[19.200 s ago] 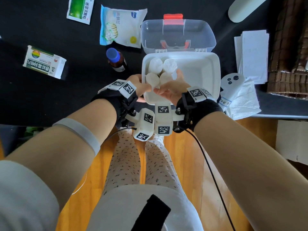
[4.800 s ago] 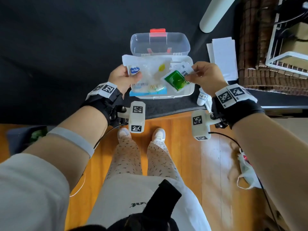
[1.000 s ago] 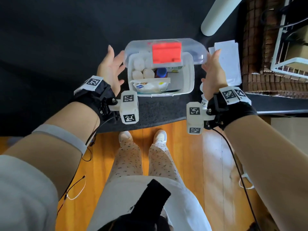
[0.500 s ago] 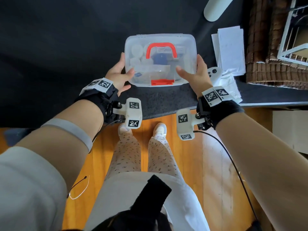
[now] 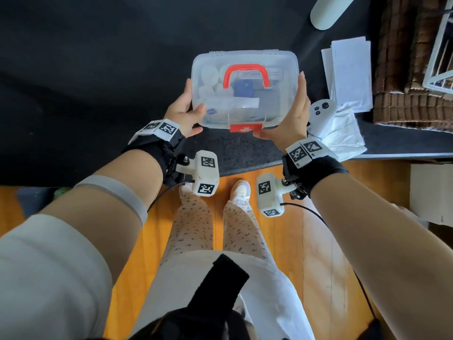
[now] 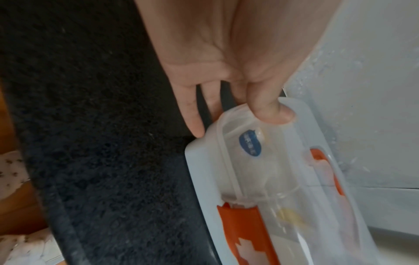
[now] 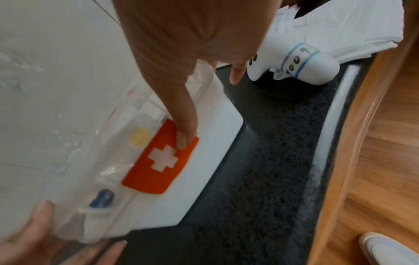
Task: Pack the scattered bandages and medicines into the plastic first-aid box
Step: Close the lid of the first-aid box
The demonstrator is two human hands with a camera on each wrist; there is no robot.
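Lid now down on first-aid box (image 5: 245, 90); right hand (image 5: 291, 116) thumb presses red latch (image 7: 161, 157), left hand (image 5: 182, 111) grips 9 o'clock corner. Supplies inside, packing nearly done.

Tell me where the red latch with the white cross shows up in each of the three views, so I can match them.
Head: latch at the box's near edge, centre of the picture, between both hands.
Left wrist: latch at the bottom, right of centre, cut by the lower edge.
Right wrist: latch left of centre, with the right hand's thumb on its corner.
Shared landmark: the blue oval label seen through the lid.
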